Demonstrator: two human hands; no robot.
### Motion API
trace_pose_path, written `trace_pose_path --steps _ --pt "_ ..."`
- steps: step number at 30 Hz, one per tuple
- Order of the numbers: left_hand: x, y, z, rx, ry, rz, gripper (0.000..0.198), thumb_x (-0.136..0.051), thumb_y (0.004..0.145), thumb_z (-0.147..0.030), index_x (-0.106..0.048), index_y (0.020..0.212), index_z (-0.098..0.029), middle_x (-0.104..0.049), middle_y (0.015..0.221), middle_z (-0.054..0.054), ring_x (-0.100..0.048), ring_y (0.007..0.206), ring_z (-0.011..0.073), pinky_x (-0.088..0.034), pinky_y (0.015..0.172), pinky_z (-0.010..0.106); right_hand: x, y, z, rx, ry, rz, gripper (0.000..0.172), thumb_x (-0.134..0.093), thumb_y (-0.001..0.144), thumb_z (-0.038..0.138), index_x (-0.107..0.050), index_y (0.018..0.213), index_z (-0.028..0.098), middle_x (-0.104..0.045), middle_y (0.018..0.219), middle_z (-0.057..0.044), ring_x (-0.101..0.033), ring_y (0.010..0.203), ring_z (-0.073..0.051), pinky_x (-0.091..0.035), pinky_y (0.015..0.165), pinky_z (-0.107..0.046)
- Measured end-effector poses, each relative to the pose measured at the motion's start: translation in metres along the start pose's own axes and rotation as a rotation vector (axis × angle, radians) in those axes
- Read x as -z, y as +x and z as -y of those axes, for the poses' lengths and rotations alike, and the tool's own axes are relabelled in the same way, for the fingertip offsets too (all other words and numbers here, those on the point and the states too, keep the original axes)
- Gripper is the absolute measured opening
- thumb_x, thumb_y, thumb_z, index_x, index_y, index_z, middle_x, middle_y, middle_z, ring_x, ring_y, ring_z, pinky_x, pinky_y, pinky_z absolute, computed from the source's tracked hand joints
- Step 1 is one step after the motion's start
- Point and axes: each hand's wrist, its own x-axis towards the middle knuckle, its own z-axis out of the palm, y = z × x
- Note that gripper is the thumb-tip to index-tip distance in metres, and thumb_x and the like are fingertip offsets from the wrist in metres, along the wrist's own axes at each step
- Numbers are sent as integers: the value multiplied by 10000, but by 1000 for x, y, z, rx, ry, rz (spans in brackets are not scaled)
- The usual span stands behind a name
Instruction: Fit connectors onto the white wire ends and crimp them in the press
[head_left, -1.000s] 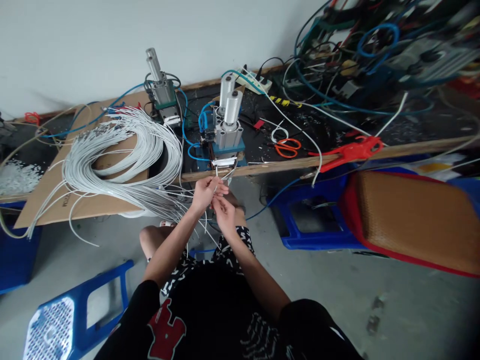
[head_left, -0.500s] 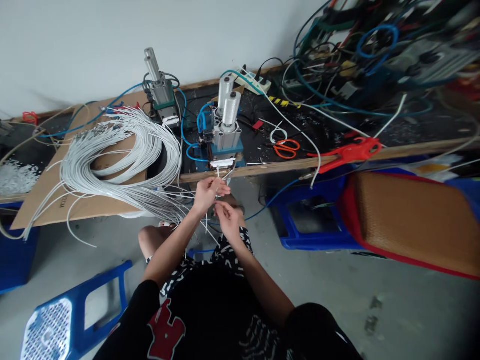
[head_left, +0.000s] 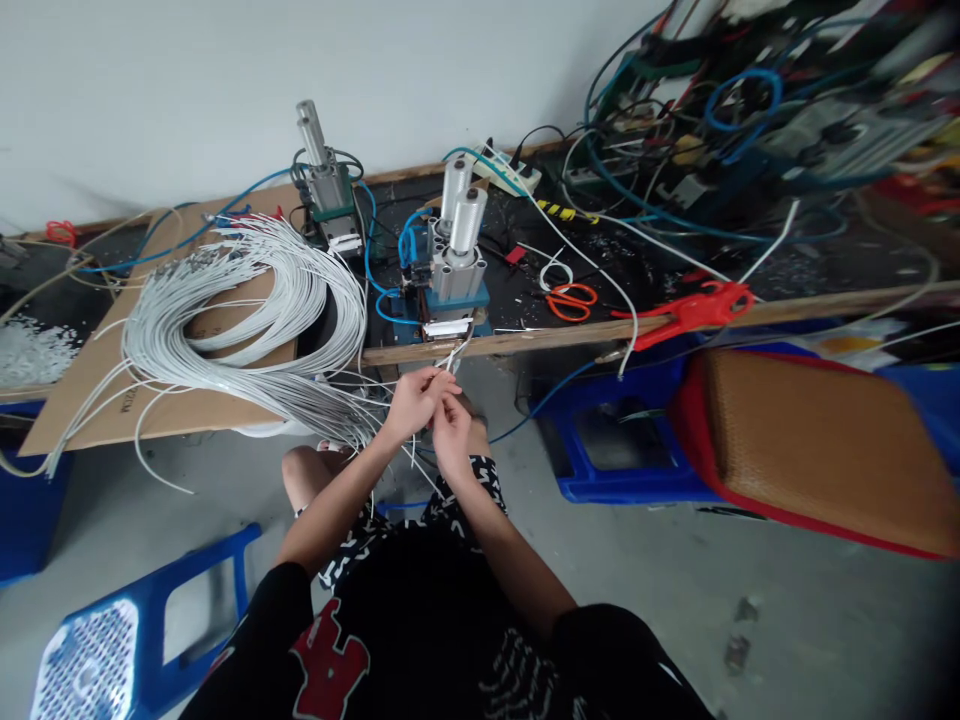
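Note:
My left hand (head_left: 414,402) is closed round a white cable (head_left: 453,354), whose end sticks up past the fingers toward the bench edge. Touching it from the right, my right hand (head_left: 453,430) pinches at the same cable, though its fingertips are partly hidden. Just beyond both hands stands a small pneumatic press (head_left: 456,265) with two silver cylinders and a white strip at its front. To the left, a big bundle of white cables (head_left: 247,370) lies coiled on cardboard, its loose ends reaching toward my left hand.
A second press (head_left: 327,190) stands behind the bundle. Orange-handled scissors (head_left: 571,301) and a red air gun (head_left: 694,312) lie on the bench (head_left: 525,340) to the right. Blue stools (head_left: 615,450) stand on the floor, one carrying a brown seat pad (head_left: 817,440).
My right hand has risen and closed in against my left hand. The white cable end now shows more clearly above the fingers, slanting up to the right.

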Motion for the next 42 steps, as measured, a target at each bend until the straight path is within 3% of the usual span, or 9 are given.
trace_pose_path --steps 3,7,13,17,29,32,35,38,42 --pt "10 -10 -7 -128 173 -10 298 -580 976 -408 -750 1002 -165 -806 978 104 -758 863 204 -568 770 275 -4 7 1 21 22 11 425 -598 880 572 -547 671 205 -463 619 32 -354 581 -108 -301 551 -256" --pt "27 -26 -11 -204 472 -40 298 -533 1010 -367 -721 1179 -208 -800 1010 83 -748 841 202 -537 764 274 -1 15 9 36 67 12 539 -551 914 634 -487 598 202 -432 592 33 -361 587 -104 -306 571 -257" --pt "37 -39 -5 -161 786 -23 246 -529 1022 -349 -735 1091 -232 -790 902 56 -733 777 197 -488 715 263 -2 22 18 30 45 33 536 -565 897 670 -683 725 177 -590 677 -7 -461 619 -121 -359 595 -262" --pt "36 -37 -5 -174 864 17 301 -477 1047 -334 -727 921 -223 -766 814 36 -714 727 173 -469 705 255 -5 26 19 6 55 -7 488 -624 857 658 -729 797 185 -595 690 -1 -455 600 -116 -341 564 -254" --pt "33 -32 6 -262 870 -76 306 -469 1034 -314 -723 910 -196 -731 727 32 -635 597 139 -409 631 252 -2 28 20 -88 124 70 539 -645 820 706 -752 883 182 -440 596 52 -318 510 -77 -246 481 -237" --pt "32 -33 4 -260 848 -99 330 -466 1036 -324 -718 870 -192 -716 689 29 -625 580 131 -401 626 247 15 27 -5 -95 56 77 543 -570 880 698 -735 944 184 -457 616 51 -328 493 -83 -248 470 -235" --pt "31 -32 3 -256 850 -101 365 -461 1041 -331 -703 805 -195 -707 668 27 -633 588 128 -401 640 242 50 22 -45 -9 -240 76 518 -480 938 640 -730 994 190 -583 681 3 -489 584 -140 -407 561 -257" --pt "30 -30 1 -261 893 -106 367 -467 1041 -334 -710 801 -200 -717 681 33 -648 607 136 -387 645 249 93 3 -87 129 -725 58 443 -458 958 495 -719 1133 183 -734 1097 -126 -644 992 -253 -519 883 -380" --pt "29 -25 -3 -252 966 -134 362 -479 1037 -358 -737 833 -209 -745 726 57 -692 677 174 -354 643 277 141 -52 -130 4 -1230 44 531 -478 946 377 -567 1432 182 -576 1483 -166 -523 1337 -353 -421 1098 -537"
